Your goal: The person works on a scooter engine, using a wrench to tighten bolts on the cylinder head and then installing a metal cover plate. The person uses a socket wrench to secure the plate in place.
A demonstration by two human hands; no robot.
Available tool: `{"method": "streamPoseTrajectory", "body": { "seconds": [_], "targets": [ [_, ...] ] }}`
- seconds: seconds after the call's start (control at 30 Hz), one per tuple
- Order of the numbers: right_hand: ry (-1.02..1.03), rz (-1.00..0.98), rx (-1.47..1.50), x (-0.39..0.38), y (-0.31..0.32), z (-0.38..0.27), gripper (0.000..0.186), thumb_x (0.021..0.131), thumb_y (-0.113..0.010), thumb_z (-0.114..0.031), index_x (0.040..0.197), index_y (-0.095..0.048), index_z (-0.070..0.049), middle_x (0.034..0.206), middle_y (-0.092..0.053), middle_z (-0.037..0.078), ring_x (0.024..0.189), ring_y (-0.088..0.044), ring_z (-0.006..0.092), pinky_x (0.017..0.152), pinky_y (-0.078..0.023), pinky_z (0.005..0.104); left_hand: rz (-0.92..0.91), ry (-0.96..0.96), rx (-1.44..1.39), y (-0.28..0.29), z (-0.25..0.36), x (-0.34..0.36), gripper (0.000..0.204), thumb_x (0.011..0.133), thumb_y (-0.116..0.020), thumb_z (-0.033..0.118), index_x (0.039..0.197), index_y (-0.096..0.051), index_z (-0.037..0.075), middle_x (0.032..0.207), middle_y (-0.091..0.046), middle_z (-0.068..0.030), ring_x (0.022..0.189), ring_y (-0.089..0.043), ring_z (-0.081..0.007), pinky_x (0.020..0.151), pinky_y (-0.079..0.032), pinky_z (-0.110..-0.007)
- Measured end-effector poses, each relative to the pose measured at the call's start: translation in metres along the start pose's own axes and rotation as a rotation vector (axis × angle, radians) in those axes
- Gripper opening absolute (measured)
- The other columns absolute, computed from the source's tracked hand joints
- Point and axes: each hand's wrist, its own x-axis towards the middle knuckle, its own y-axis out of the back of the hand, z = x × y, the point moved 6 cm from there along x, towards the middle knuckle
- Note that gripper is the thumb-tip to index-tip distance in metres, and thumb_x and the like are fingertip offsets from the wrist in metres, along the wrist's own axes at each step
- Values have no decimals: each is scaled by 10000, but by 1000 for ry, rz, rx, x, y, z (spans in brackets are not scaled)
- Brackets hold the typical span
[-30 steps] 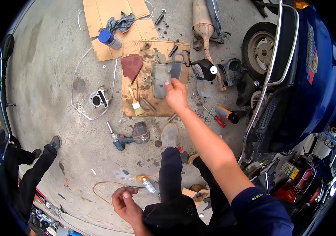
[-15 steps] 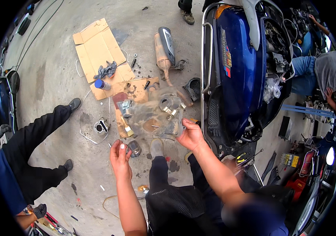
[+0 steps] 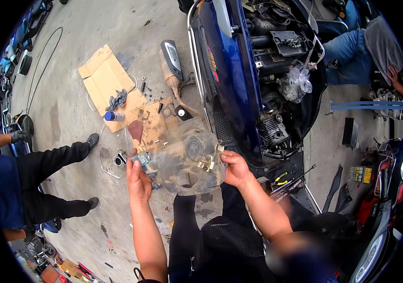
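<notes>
Both my hands hold a translucent, dirt-stained plastic sheet (image 3: 166, 162) by its opposite sides. My left hand (image 3: 139, 181) pinches the left edge beside a grey-blue part (image 3: 141, 159). At the right edge, my right hand (image 3: 235, 169) grips with thumb and fingers, close to several brass-coloured metal pieces (image 3: 206, 163) on the sheet. A round dark shape (image 3: 194, 147) shows near its far side, and a round opening or ring (image 3: 187, 179) near its close side. Whether every piece rests loose on it or is fixed, I cannot make out.
Flattened cardboard (image 3: 109, 78) bears a glove (image 3: 118, 100) and a blue-capped can (image 3: 113, 116). A muffler (image 3: 171, 66) lies beyond; an engine cylinder (image 3: 119, 159) is left. The opened blue scooter (image 3: 239, 70) stands right. A person's legs (image 3: 60, 158) are at left.
My left hand has come from beside the plastic sheet onto its left edge. The sheet now looks larger and closer to me. The view has swung right, showing more of the scooter's engine.
</notes>
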Motion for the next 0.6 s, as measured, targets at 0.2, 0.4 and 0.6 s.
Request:
{"method": "streamPoseTrajectory", "body": {
  "seconds": [0.2, 0.4, 0.6],
  "targets": [
    [185, 28, -185, -12, -5, -25, 455, 953, -569, -173, 1346, -472, 36, 1280, -577, 114, 1183, -550, 203, 1029, -421, 360, -92, -449, 218, -26, 28, -20, 756, 751, -805, 339, 1336, -424, 49, 1393, -446, -164, 1218, -526, -314, 1025, -411, -452],
    [354, -87, -287, -14, -20, -29, 698, 911, -648, -325, 1448, -355, 10, 1399, -469, 134, 1282, -456, 237, 1076, -361, 392, -100, -670, 253, -40, 52, -39, 794, 715, -832, 376, 1338, -414, 116, 1477, -349, -191, 1313, -457, -373, 1086, -381, -512],
    [475, -135, -550, -20, -48, -19, 1078, 685, -858, -374, 1497, -255, -1, 1403, -438, 106, 1272, -454, 221, 1087, -328, 361, -140, -540, 286, -26, 54, -44, 819, 667, -866, 351, 1305, -412, 109, 1504, -298, -199, 1339, -418, -386, 1086, -388, -530]
  ]
}}
